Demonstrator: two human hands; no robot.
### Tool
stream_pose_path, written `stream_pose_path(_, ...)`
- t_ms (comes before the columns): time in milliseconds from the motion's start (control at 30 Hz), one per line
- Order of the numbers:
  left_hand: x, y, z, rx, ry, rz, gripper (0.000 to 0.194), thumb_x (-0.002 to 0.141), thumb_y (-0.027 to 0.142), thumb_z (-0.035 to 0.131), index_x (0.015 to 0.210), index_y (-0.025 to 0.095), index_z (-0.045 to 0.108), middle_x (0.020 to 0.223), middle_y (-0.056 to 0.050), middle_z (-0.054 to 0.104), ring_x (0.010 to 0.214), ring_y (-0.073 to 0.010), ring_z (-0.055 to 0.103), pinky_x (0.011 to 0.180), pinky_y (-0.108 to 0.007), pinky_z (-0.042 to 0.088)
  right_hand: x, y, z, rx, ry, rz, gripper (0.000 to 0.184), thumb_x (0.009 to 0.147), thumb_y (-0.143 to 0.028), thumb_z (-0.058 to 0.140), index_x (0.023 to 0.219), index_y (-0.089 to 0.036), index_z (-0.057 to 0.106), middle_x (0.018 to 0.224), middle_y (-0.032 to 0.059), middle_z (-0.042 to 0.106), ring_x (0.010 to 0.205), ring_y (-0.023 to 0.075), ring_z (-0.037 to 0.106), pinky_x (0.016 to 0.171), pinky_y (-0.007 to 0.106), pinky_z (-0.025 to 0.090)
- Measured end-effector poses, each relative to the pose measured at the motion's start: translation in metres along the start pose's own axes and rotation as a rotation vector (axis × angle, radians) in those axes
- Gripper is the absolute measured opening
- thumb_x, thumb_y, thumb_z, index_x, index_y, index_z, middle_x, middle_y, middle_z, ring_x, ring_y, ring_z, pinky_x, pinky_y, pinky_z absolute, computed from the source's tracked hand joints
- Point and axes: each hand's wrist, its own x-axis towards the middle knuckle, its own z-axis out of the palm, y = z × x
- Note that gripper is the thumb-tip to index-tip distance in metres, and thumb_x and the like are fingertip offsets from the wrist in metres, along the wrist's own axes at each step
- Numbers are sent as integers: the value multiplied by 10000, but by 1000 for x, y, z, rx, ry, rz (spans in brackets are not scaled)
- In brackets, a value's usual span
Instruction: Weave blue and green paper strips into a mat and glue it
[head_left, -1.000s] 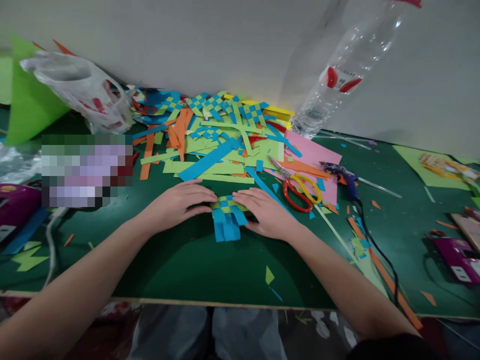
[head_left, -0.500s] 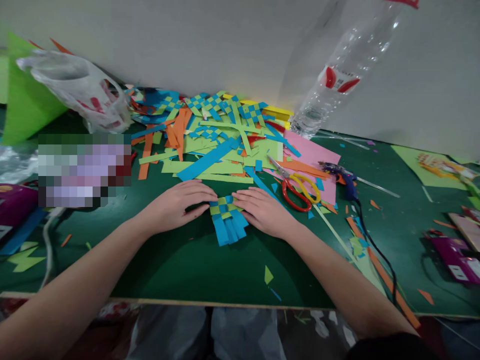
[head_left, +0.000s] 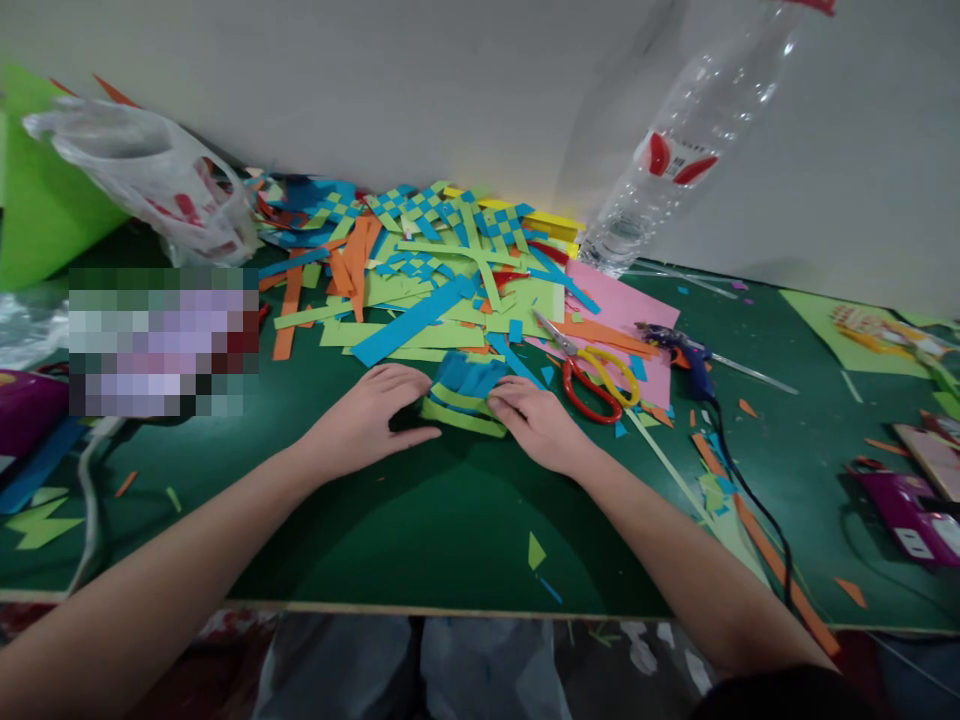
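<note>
One partly woven blue-and-green paper piece at the green surface, between two hands: left hand, thumb and fingers apart, at one edge; right hand, fingers pinching the other. Rightward: one scissors, one glue gun, one bottle.

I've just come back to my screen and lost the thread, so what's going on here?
A person has both hands at a blue-and-green paper piece over a green table. The right hand holds its right edge; the left hand is at its left edge, thumb spread from the fingers. Scissors lie to the right, and paper strips are heaped behind.
</note>
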Motion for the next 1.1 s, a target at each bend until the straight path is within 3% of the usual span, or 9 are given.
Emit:
stream_pose_path(100,0,3,-2,-33,3,-27,490,904,593,528,1110,161,633,1109,-119,691,1117,-274,601,949,-426,498,0,-3,-4,40,9,91,406,1021,-371,389,707,-194,576,670,6,617,685,142,603,725,292,509)
stream_pose_path(167,1,4,-5,-26,12,-64,476,944,558,477,1158,160,624,1133,-120,690,1140,-275,586,970,-445,478,-1,-2,-5,24,25,145,366,1008,-393,422,787,-190,633,753,20,683,703,147,625,667,282,492)
stream_pose_path(267,3,5,-8,6,-1,-163,402,981,463,446,1198,165,607,1095,-100,697,1145,-269,573,994,-464,448,-3,3,-5,-63,109,158,258,979,-398,494,994,-207,668,887,28,750,870,189,676,832,350,506)
stream_pose_path(400,2,3,-8,43,-20,-210,342,970,393,471,1194,171,605,1142,-94,677,1175,-269,554,1011,-457,433,-4,8,-5,-249,268,70,232,971,-361,512,1124,-220,614,968,36,760,962,219,681,1059,480,382)
stream_pose_path(500,2,4,-5,55,-25,-152,312,970,354,473,1181,171,611,1168,-95,665,1156,-259,560,1015,-449,429,-4,7,-7,-308,330,15,195,964,-292,499,1122,-226,592,995,41,750,983,216,672,1050,467,387)
stream_pose_path(667,2,7,-3,37,-65,-14,291,976,332,490,1202,186,599,1173,-85,666,1160,-236,563,1006,-412,426,-4,4,-10,-288,285,-17,202,941,-201,401,976,-214,599,830,25,722,785,189,651,957,439,422)
stream_pose_path(833,1,7,-1,13,-135,55,315,963,349,530,1244,216,579,1244,-76,643,1199,-231,551,1012,-400,410,-6,1,-11,-67,193,121,280,972,-217,338,994,-194,616,651,-15,683,596,146,587,794,363,467)
stream_pose_path(1000,1,9,-2,-1,-157,50,337,952,407,542,1223,216,601,1185,-75,664,1150,-234,572,1017,-404,399,-7,-4,-11,305,134,303,363,1021,-407,352,1015,-203,652,691,-14,688,530,109,567,566,261,463)
stream_pose_path(1100,1,12,-4,-24,-165,47,371,945,452,542,1221,209,598,1159,-74,672,1128,-238,580,1027,-412,390,-7,-8,-10,440,143,349,418,1001,-497,397,929,-205,686,755,3,690,587,115,625,556,251,482)
